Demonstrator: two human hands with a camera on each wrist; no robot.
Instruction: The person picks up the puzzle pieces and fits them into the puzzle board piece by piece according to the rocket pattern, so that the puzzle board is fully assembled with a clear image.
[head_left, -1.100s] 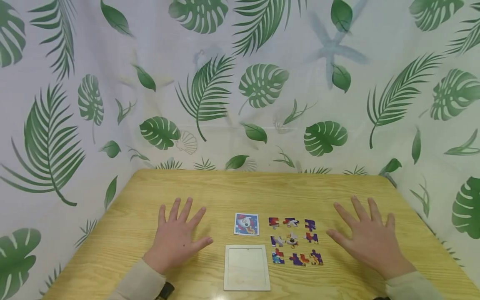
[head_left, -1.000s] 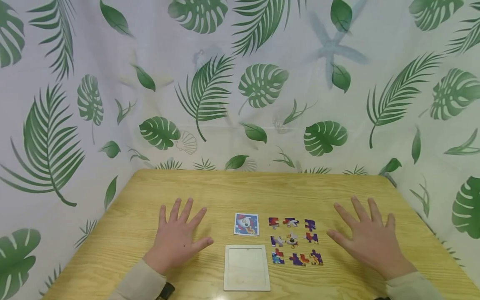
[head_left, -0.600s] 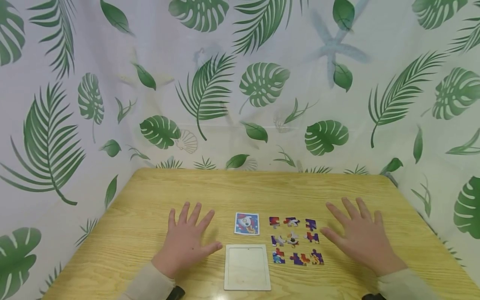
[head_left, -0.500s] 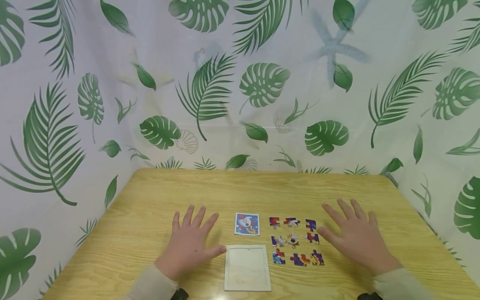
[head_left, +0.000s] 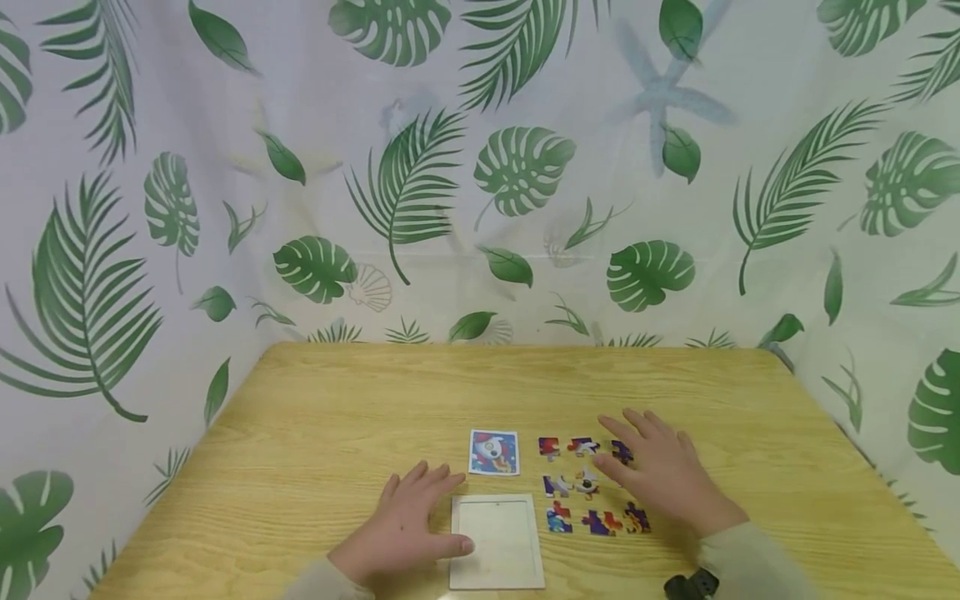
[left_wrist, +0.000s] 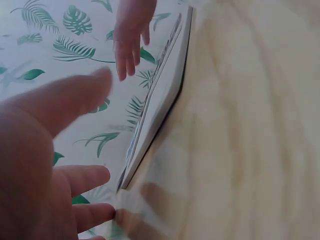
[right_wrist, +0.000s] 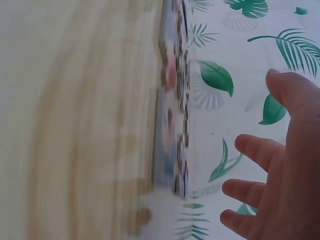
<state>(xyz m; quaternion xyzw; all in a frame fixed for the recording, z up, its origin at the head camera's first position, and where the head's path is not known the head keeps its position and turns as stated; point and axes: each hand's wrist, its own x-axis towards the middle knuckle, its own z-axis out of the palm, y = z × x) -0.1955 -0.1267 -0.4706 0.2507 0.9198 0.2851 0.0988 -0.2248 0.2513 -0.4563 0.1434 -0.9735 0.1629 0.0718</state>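
Observation:
My left hand (head_left: 408, 525) is held with its fingers spread and its thumb over the left edge of a square pale wooden puzzle tray (head_left: 495, 582). In the left wrist view, a gap shows between that thumb and the tray (left_wrist: 167, 95). My right hand (head_left: 663, 475) hovers over the right side of several loose jigsaw pieces (head_left: 600, 522), fingers loosely extended, holding nothing. It covers part of the middle row. The right wrist view shows the pieces (right_wrist: 170, 135) edge-on, apart from the fingers. A small square picture card (head_left: 493, 452) of a cartoon white dog lies behind the tray.
The wood-grain table (head_left: 337, 400) carries all of these things. A white curtain (head_left: 555, 275) printed with green leaves hangs behind it and along both sides. A dark wristband (head_left: 692, 585) sits at the right sleeve.
Both hands have come inward from the table's sides: the left to the right and nearer me, the right to the left over the pieces. The tray, card and pieces stay put.

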